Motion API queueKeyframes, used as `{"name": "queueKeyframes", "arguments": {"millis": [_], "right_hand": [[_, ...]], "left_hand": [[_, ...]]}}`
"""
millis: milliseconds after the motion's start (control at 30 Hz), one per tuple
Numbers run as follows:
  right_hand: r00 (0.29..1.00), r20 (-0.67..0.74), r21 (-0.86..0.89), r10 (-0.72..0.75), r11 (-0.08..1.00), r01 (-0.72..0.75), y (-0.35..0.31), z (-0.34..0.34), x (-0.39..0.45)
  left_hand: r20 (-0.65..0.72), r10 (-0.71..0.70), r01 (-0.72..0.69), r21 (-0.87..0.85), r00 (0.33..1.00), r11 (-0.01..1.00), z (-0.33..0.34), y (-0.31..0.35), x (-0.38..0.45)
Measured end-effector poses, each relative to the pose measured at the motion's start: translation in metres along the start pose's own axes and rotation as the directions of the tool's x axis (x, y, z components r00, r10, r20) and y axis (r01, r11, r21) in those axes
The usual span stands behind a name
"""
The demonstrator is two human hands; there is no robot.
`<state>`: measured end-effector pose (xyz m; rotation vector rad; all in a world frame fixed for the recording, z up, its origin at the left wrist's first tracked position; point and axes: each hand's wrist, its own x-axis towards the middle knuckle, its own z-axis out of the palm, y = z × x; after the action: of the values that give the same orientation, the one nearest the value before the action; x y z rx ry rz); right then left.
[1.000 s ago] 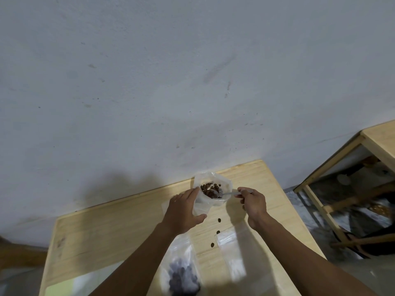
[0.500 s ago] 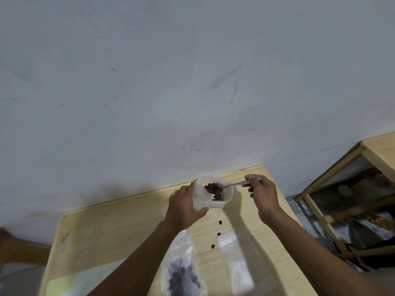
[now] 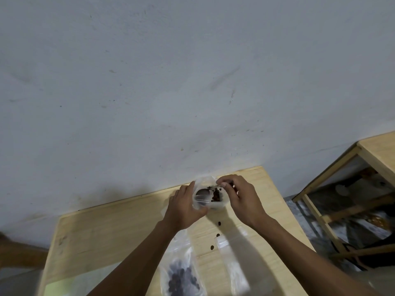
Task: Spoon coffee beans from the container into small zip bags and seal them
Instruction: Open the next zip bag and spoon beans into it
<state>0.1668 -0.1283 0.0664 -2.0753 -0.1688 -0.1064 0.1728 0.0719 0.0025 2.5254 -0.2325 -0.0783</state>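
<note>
The left hand (image 3: 183,207) grips the limp, slippery bag (image 3: 201,196) beside the container (image 3: 218,201); the right hand (image 3: 241,197) pinches the spoon (image 3: 205,191); best held near its rim.

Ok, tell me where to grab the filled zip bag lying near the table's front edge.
Pinch the filled zip bag by its flat, clear upper end, coming from above; the beans bulge toward the near end, so the far strip lies thin against the table. Hedged: the frame is blurred.

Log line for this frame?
step: spooning | left hand: holds zip bag | right hand: pinches spoon | stray beans: table
</note>
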Motion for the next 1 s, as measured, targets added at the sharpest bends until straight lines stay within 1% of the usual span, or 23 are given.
{"name": "queueKeyframes", "arguments": {"millis": [67, 133, 167, 233, 333, 500, 633, 767, 933, 1000], "right_hand": [[0.993, -0.119, 0.085, 0.025, 0.996, -0.015, 0.002, -0.005, 0.001], [0.967, -0.232, 0.148, 0.107, 0.986, -0.074, 0.013, -0.009, 0.004], [0.95, -0.27, 0.163, 0.155, 0.98, -0.113, 0.021, -0.011, 0.006], [0.925, -0.299, 0.179, 0.233, 0.966, -0.185, 0.039, -0.012, 0.008], [0.904, -0.277, 0.203, 0.325, 0.94, -0.275, 0.064, -0.005, 0.007], [0.873, -0.239, 0.309, 0.425, 0.886, -0.346, 0.088, 0.011, 0.001], [0.844, -0.228, 0.35, 0.486, 0.85, -0.395, 0.102, 0.017, -0.007], [0.827, -0.151, 0.38, 0.542, 0.804, -0.457, 0.112, 0.019, -0.015], [0.746, -0.016, 0.432, 0.666, 0.677, -0.595, 0.112, 0.016, -0.012], [0.707, -0.011, 0.471, 0.707, 0.627, -0.621, 0.112, 0.016, -0.009]], "left_hand": [[-0.008, 0.025, -0.025, 0.013, 1.0, 1.0, 0.004, -0.011, -0.004], [0.036, 0.022, -0.024, 0.069, 0.999, 0.997, 0.002, -0.016, -0.006], [0.069, 0.019, -0.027, 0.112, 0.997, 0.993, 0.001, -0.017, -0.006], [0.134, 0.014, -0.04, 0.19, 0.991, 0.981, 0.0, -0.018, -0.006], [0.205, 0.021, -0.081, 0.286, 0.979, 0.955, 0.004, -0.02, -0.001], [0.253, 0.009, -0.104, 0.362, 0.967, 0.927, 0.016, -0.016, 0.008], [0.262, -0.006, -0.1, 0.392, 0.965, 0.915, 0.02, -0.012, 0.013], [0.252, -0.019, -0.088, 0.407, 0.967, 0.909, 0.026, -0.011, 0.014], [0.236, -0.02, -0.078, 0.4, 0.972, 0.913, 0.03, -0.01, 0.013], [0.232, -0.017, -0.077, 0.394, 0.973, 0.916, 0.03, -0.01, 0.012]]}}
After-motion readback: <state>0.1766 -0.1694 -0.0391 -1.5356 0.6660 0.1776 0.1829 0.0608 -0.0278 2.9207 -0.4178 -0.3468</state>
